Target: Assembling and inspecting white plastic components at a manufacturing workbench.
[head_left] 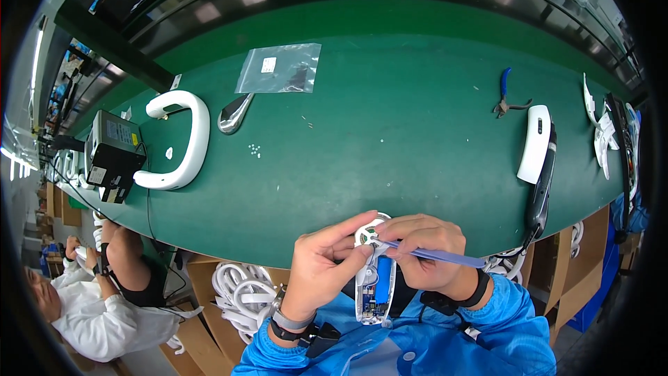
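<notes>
My left hand is closed around an opened white device housing at the table's near edge. Inside the housing lie a blue cylindrical battery and a small blue circuit board. A round white end with openings shows between my two hands. Pinched in my right hand is a slim blue-purple tool that looks like tweezers. Its tip reaches toward the round end, and the exact contact is hidden by my fingers.
On the green table lie a C-shaped white shell, a clear bag, a silver-black tool, blue-handled pliers, a white casing and a black powered tool. A black box stands left. A seated person is at lower left.
</notes>
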`<state>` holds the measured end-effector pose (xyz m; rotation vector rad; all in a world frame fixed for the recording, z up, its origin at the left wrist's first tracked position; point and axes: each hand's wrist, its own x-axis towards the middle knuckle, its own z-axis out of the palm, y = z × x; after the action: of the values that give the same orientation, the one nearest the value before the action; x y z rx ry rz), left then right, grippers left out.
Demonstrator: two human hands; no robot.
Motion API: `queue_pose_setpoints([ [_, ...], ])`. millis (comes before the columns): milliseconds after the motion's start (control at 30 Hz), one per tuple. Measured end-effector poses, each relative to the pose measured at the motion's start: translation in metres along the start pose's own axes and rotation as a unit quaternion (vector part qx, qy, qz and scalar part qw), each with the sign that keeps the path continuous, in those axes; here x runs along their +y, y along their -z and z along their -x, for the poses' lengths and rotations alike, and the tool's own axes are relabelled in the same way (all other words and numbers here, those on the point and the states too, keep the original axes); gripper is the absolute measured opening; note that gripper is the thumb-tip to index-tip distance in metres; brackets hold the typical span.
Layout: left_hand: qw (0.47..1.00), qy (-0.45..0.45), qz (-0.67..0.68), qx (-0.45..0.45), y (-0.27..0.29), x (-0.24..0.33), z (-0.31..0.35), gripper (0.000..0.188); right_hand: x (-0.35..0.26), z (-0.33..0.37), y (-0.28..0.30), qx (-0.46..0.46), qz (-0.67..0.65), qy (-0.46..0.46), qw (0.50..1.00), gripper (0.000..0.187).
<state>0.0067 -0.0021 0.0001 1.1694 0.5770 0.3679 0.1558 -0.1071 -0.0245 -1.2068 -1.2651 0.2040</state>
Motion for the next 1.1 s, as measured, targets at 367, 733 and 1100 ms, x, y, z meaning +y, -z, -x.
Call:
queue_pose_setpoints([
  [367,1.0,0.007,-0.01,0.009,0.0001,-0.0025,0.0007,0.045,0.0,0.0008,0.0002,0.003,0.01,-0.004,1.0,0.026],
  [733,1.0,0.013,-0.008,0.009,0.0002,-0.0013,0.0003,0.045,-0.0006,0.0009,0.0018,-0.008,0.014,-0.008,1.0,0.029],
  [1100,1.0,0.011,-0.004,0.006,0.0006,-0.0018,0.0013,0.044,0.0009,0.0023,0.0012,-0.004,0.002,-0.007,1.0,0.026],
])
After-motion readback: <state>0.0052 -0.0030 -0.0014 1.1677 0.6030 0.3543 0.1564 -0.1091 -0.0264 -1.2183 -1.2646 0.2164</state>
